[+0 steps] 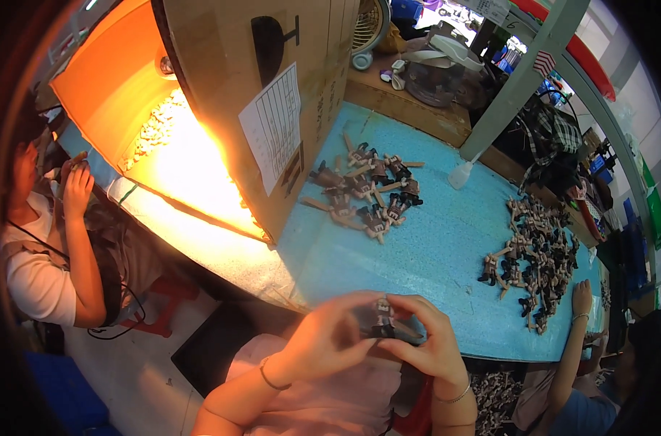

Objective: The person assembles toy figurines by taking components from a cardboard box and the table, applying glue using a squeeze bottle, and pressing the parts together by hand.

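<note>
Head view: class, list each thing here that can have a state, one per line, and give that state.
Small figure, held in both hands
Left hand, closed on it
Right hand, closed on it
Box, open-sided, brightly lit inside
Paper, fixed to the box
Figures beside the box, loosely heaped
Figures at right, heaped
Fan, on or off unclear

Pale pink garment (330,408) — dark band (269,378), left wrist — thin bracelet (454,399), right wrist
</note>
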Demonstrator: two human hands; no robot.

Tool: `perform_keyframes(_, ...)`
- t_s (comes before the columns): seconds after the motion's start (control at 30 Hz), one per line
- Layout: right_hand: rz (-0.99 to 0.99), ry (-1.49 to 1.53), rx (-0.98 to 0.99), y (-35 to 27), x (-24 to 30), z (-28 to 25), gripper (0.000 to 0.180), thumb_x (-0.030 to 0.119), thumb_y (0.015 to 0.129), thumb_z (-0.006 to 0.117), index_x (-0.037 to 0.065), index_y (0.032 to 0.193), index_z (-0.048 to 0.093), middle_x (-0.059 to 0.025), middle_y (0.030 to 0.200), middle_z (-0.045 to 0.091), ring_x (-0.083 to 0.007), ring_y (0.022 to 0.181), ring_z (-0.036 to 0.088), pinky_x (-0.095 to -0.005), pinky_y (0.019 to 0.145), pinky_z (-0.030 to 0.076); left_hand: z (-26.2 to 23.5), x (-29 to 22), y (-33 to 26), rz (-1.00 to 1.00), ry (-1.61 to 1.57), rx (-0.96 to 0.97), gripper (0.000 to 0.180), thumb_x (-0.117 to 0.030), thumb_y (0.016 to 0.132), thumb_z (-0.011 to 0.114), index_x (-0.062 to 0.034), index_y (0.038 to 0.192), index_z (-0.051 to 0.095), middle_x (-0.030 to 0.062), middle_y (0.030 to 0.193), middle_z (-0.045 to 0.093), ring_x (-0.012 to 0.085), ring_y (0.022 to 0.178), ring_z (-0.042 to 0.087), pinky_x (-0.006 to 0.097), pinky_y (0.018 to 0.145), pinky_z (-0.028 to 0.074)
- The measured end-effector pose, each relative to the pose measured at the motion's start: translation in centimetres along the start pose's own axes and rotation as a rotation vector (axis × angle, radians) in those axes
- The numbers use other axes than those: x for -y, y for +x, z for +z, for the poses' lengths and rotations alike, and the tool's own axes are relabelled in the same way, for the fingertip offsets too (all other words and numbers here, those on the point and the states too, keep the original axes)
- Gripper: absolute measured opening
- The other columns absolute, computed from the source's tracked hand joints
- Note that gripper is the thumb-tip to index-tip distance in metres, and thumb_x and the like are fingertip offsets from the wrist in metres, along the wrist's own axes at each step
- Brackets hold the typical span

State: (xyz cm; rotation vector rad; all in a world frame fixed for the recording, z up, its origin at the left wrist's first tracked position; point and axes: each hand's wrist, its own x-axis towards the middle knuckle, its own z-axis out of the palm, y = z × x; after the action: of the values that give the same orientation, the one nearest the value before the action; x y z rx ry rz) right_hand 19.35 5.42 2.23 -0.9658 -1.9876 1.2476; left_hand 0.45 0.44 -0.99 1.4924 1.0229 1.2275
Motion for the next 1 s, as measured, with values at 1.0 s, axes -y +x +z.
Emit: perform_keyframes(1.0,-0.096,-0.067,-0.627,14.2,-7.4,-10.6,0.026,0.018,0.082,0.062,-0.002,0.093,0.049,-0.0137,0.093,0.062,-0.0201,0.078,0.062,-0.0292,0.069,0.048,-4.7,0.9,6.6,0.294,0.985,0.018,0.037,-0.01,0.064,0.069,-0.0068,0.099,0.056,0.0074,0.092,0.055,0.0263,0.087,0.055,0.035,0.075,0.043)
